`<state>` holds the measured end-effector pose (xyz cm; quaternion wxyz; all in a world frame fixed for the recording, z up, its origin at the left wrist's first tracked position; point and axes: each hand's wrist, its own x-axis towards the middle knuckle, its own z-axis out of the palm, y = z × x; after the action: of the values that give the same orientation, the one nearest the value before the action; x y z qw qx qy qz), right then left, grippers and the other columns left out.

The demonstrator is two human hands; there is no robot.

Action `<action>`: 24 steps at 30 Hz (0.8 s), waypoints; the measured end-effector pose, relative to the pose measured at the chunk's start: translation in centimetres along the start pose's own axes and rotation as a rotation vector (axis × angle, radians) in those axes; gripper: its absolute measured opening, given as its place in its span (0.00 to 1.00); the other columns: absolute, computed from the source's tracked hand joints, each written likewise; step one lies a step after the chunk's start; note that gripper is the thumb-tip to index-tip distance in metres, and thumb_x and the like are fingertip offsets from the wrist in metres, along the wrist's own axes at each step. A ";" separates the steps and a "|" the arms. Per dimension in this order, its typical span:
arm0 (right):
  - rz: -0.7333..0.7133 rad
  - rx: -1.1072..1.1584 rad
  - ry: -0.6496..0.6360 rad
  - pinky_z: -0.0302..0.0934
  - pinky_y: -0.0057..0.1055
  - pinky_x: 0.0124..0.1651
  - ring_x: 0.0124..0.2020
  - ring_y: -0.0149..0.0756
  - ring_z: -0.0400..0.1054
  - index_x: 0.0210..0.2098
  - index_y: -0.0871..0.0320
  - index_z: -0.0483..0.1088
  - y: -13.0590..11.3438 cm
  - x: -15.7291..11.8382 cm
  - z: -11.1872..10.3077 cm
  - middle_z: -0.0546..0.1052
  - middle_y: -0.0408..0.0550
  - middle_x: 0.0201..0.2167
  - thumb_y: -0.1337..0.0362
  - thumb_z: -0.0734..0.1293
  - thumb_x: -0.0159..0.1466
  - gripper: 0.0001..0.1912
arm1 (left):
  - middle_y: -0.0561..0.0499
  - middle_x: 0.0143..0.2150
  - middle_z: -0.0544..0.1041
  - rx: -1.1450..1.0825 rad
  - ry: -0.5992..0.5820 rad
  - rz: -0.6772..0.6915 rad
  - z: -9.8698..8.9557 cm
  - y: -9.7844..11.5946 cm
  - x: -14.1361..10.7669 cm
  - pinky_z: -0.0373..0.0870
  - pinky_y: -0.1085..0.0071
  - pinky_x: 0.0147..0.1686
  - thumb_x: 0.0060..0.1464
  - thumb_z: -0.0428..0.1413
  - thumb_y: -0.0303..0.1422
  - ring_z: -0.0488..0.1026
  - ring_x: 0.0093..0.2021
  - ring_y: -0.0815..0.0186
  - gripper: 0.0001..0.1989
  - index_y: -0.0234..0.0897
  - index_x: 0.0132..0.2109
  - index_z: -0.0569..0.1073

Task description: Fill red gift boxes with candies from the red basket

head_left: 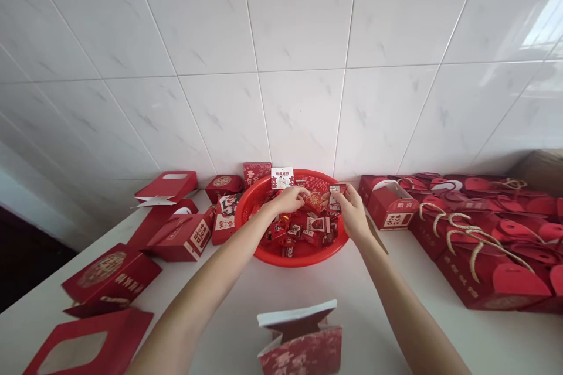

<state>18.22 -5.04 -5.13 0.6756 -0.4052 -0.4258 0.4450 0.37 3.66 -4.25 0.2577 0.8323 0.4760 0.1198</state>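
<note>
Red perforated plastic forms the wide, round basket, its smooth rim flaring above the white tabletop. Glossy, crinkled wrapped sweets lie in a loose heap inside, mostly red with some white and gold printing. The right hand pinches a flat red-and-white packet between thumb and fingers over the basket's right part. The left hand is over the middle of the heap, fingers bent inward beside a red-and-gold wrapper; whether its fingertips grasp something cannot be told. A white printed card stands at the far rim.

Folded cardboard gives the surroundings their sharp corners. Nearest the viewer, a creased paper box gapes upward, its pale lip uneven. To the left are red cartons with crisp folds, one bearing a double-happiness label, another a gold medallion. On the right, red gift boxes are packed close together, with twisted cord handles looping over their rounded flaps.

Behind the basket, the glazed tile wall limits reach. Toward the viewer, a strip of tabletop separates the basket from the paper box; another lies between the right forearm and the gift boxes.
</note>
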 end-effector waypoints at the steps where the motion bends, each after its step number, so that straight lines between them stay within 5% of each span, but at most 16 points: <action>1: 0.004 0.008 0.012 0.68 0.35 0.36 0.30 0.38 0.71 0.32 0.53 0.68 0.0 0.0 0.0 0.78 0.43 0.30 0.55 0.71 0.55 0.11 | 0.43 0.58 0.76 0.053 0.016 0.029 0.2 0.1 0.3 0.70 0.68 0.55 0.55 0.52 0.26 0.74 0.57 0.58 0.22 0.37 0.57 0.75; 7: -0.013 0.034 0.087 0.66 0.34 0.37 0.30 0.37 0.69 0.30 0.52 0.66 0.0 0.0 0.0 0.75 0.40 0.27 0.56 0.72 0.53 0.12 | 0.39 0.71 0.61 0.311 -0.155 0.042 1.3 2.1 2.2 0.60 0.55 0.64 0.54 0.59 0.38 0.58 0.70 0.45 0.34 0.41 0.68 0.65; 11: -0.014 0.052 0.092 0.66 0.35 0.37 0.29 0.38 0.70 0.30 0.52 0.65 -0.2 0.0 0.1 0.74 0.39 0.25 0.55 0.72 0.54 0.13 | 0.47 0.50 0.81 0.260 -0.408 -0.006 0.7 3.4 2.1 0.72 0.67 0.47 0.49 0.61 0.38 0.76 0.50 0.53 0.18 0.42 0.47 0.83; 13: -0.007 0.059 0.097 0.66 0.35 0.35 0.28 0.37 0.69 0.30 0.52 0.65 -0.3 0.0 0.2 0.74 0.39 0.24 0.55 0.72 0.53 0.13 | 0.49 0.35 0.83 0.222 -0.483 -0.074 0.2 3.6 1.7 0.71 0.71 0.34 0.46 0.62 0.38 0.78 0.37 0.58 0.10 0.39 0.34 0.84; 17: 0.005 0.084 0.108 0.67 0.35 0.34 0.29 0.38 0.71 0.31 0.52 0.66 -0.3 0.0 0.2 0.75 0.40 0.24 0.56 0.72 0.53 0.12 | 0.50 0.26 0.80 0.132 -0.321 -0.083 -0.3 2.9 1.1 0.67 0.73 0.29 0.48 0.59 0.31 0.75 0.29 0.64 0.08 0.37 0.23 0.79; 21: 0.003 0.069 0.102 0.68 0.36 0.35 0.32 0.40 0.73 0.31 0.52 0.67 -0.3 0.0 0.1 0.77 0.41 0.25 0.56 0.70 0.55 0.10 | 0.48 0.34 0.82 0.128 -0.051 -0.027 -0.4 1.5 1.5 0.69 0.71 0.37 0.54 0.55 0.30 0.77 0.36 0.61 0.09 0.37 0.32 0.81; 24: -0.003 0.056 0.107 0.68 0.36 0.35 0.31 0.40 0.73 0.32 0.51 0.66 -0.3 0.0 0.1 0.76 0.41 0.25 0.56 0.70 0.55 0.10 | 0.45 0.46 0.82 0.149 0.043 -0.001 -0.2 0.6 2.0 0.70 0.68 0.47 0.53 0.55 0.28 0.77 0.47 0.57 0.11 0.37 0.42 0.81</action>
<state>18.17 -5.09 -4.83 0.7091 -0.4089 -0.3771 0.4334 1.73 5.21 -3.85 0.1850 0.8462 0.4893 0.1016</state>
